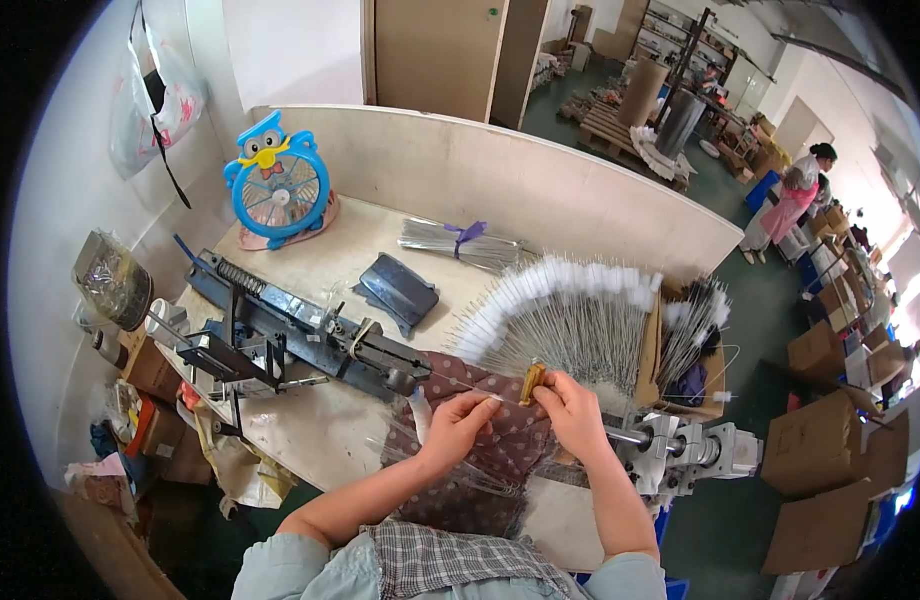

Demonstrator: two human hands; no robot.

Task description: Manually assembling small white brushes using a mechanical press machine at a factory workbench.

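My left hand pinches a thin wire over a dotted maroon cloth on the bench. My right hand grips the same wire close to a small yellow-brown tool that stands between the two hands. Just beyond my hands lies a fanned pile of wire brushes with white fluffy tips. A dark metal machine runs from the left toward my hands.
A blue owl-shaped fan stands at the back left. A tied bundle of wires and a dark folded piece lie on the bench. A metal fixture sits right. Cardboard boxes and a person in pink are far right.
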